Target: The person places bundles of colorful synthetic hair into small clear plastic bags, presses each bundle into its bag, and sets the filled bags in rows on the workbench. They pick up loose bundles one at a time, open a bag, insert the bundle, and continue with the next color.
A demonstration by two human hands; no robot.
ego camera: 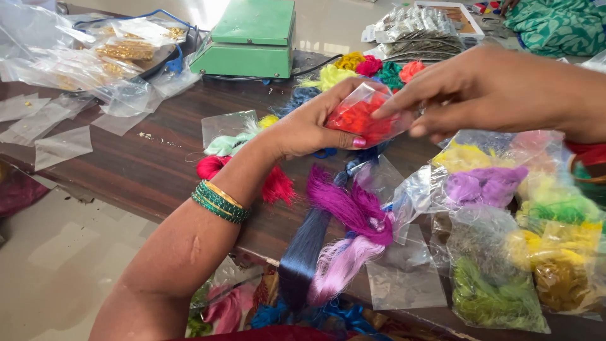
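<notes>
Dark wooden table [145, 170], both hands' grip holding red-thread pouch [360, 117], green machine [252, 38] behind.

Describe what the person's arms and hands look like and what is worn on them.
The left hand has pink-painted nails, seen on the thumb. On that wrist sits a stack of green bangles with a gold one among them. The forearm is bare, with no sleeve in view. The right hand shows no ring, bangle or sleeve.

Clear pouch of red thread [361, 115] in hand; filled clear packets [505, 252] (many colours) at right.
</notes>
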